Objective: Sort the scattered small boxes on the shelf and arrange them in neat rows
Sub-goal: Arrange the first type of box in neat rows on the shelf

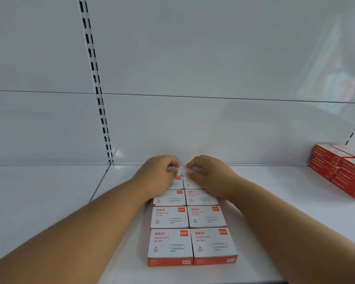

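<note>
White and red paper clip boxes lie flat on the white shelf in two side-by-side columns running from the front edge to the back wall. My left hand reaches to the far end of the left column, its fingers curled on the rearmost box. My right hand mirrors it on the right column, fingers curled on that column's rearmost box. Both hands hide most of the two back rows.
A stack of red boxes sits at the far right of the shelf against the back wall. A slotted upright runs down the back panel on the left. A seam splits the shelf left of the columns.
</note>
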